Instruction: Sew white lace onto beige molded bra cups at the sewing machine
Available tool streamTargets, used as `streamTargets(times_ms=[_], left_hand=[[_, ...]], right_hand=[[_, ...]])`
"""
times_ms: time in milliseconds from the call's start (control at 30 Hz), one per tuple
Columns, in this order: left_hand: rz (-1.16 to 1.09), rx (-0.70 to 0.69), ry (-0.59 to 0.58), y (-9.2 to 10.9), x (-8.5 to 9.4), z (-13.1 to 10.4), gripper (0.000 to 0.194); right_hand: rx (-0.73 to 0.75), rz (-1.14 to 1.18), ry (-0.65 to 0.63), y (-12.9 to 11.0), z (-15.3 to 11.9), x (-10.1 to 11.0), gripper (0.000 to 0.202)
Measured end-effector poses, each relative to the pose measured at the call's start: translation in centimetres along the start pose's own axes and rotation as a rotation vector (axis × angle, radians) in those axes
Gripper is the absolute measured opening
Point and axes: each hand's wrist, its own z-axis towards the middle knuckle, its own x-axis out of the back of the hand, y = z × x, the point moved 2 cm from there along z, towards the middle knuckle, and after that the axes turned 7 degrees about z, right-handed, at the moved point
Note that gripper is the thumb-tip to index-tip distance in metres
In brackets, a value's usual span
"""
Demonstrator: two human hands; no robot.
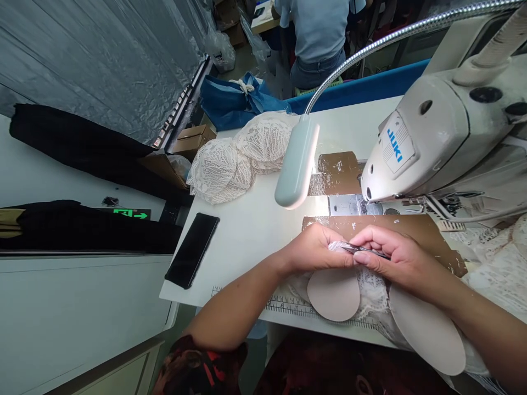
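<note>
The JUKI sewing machine (420,137) stands on the white desk (242,236). On the near side of this machine, the left hand (323,248) is closed and pinches a small part of a white lace garment (373,291) between thumb and fingers. The right hand (385,253) is closed around a slim pointed metal tool (351,247), whose tip is at the pinched lace; its exact kind I cannot tell. The garment lies nearer than the machine, below the hands, with two beige oval pads (333,295). To the left of the machine is a lamp head (295,164); farther left are piled lace pieces (224,170) and a black smartphone (192,250).
</note>
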Motion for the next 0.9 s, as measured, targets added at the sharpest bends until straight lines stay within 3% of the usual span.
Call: streamTargets(times_ms=[133,267,367,433,533,633,733,900], left_hand=[[-0.011,-0.016,-0.015,-0.2,-0.2,0.1,0.036],[0.029,-0.054,0.025,-0.3,-0.2,0.2,0.033],[0.035,-0.052,0.023,-0.1,0.2,0.0,0.036],[0.018,-0.047,-0.037,0.1,0.5,-0.3,0.036],[0.107,-0.051,-0.082,0.5,1.5,-0.8,0.035],[0.231,-0.057,-0.019,0.6,2.7,-1.2,0.025],[0.217,-0.062,0.043,0.7,3.5,-1.5,0.022],[0.232,-0.148,0.101,0.8,2.8,-1.3,0.044]], right_hand=[[-0.02,-0.01,0.047,0.1,0.0,0.0,0.028],[-0.064,0.185,0.105,0.5,0.1,0.1,0.038],[-0.125,0.251,0.014,0.7,0.2,-0.2,0.053],[-0.145,0.205,-0.045,0.7,0.3,-0.3,0.041],[-0.133,0.108,-0.022,0.7,0.3,0.0,0.032],[-0.128,0.015,-0.006,0.8,0.2,0.2,0.031],[-0.127,-0.018,-0.008,0.7,0.1,0.1,0.033],[-0.118,-0.007,0.005,0.5,0.1,0.0,0.034]])
